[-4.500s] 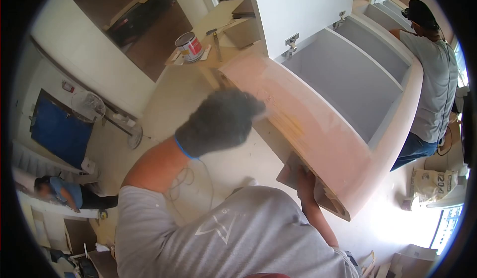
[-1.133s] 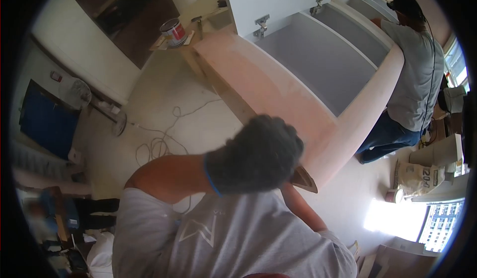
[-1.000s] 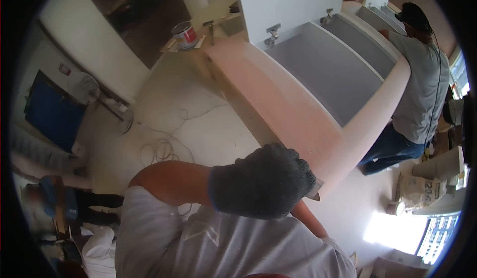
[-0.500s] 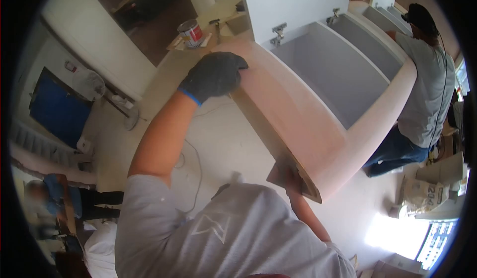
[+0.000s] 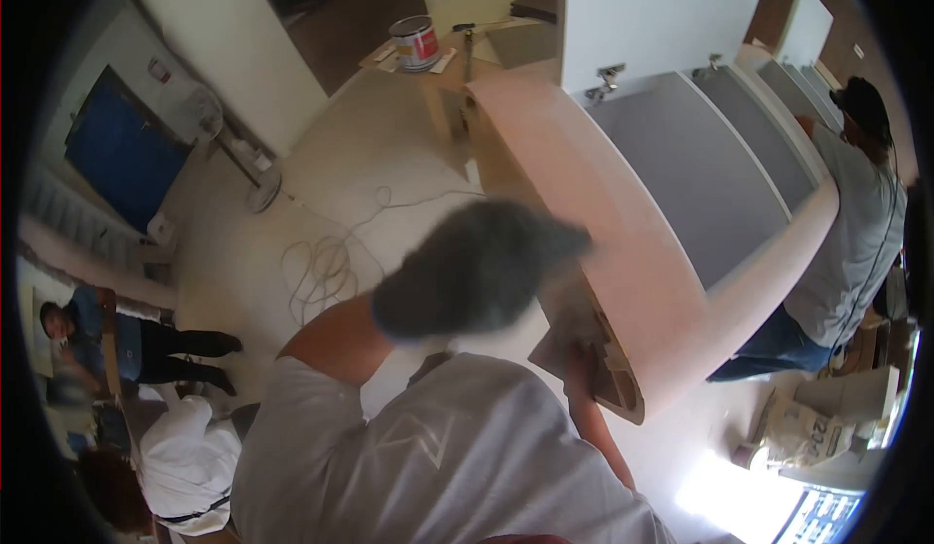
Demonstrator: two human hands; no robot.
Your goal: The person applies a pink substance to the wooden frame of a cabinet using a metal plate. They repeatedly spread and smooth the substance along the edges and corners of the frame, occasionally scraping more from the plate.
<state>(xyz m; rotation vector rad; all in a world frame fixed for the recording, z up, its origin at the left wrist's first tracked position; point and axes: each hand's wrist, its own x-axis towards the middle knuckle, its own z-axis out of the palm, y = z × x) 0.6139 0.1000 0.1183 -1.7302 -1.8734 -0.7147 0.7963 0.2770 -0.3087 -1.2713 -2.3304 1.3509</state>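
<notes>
My left hand (image 5: pixel 486 267), in a dark grey glove, is in mid-air in front of the cabinet's edge. Its fingers are smeared by motion, and they overlap the pinkish curved panel (image 5: pixel 613 218) in this view. Lower down, my bare right hand (image 5: pixel 581 367) is closed on a flat grey-brown sheet (image 5: pixel 553 347) at the panel's near end, with part of the fingers hidden. The panel forms the rounded front of a cabinet with grey compartments (image 5: pixel 671 164). A white door (image 5: pixel 657 23) stands raised on metal hinges (image 5: pixel 608 77).
A paint can (image 5: pixel 415 43) and a hammer (image 5: pixel 468 43) rest on a wooden board behind the cabinet. A cable (image 5: pixel 321 267) lies coiled on the floor near a standing fan (image 5: pixel 233 150). One person (image 5: pixel 846 223) works at the right; others are at the left.
My left hand has come off the panel's far edge and moved down toward me. My right hand stays by the near end with the sheet. The view has shifted.
</notes>
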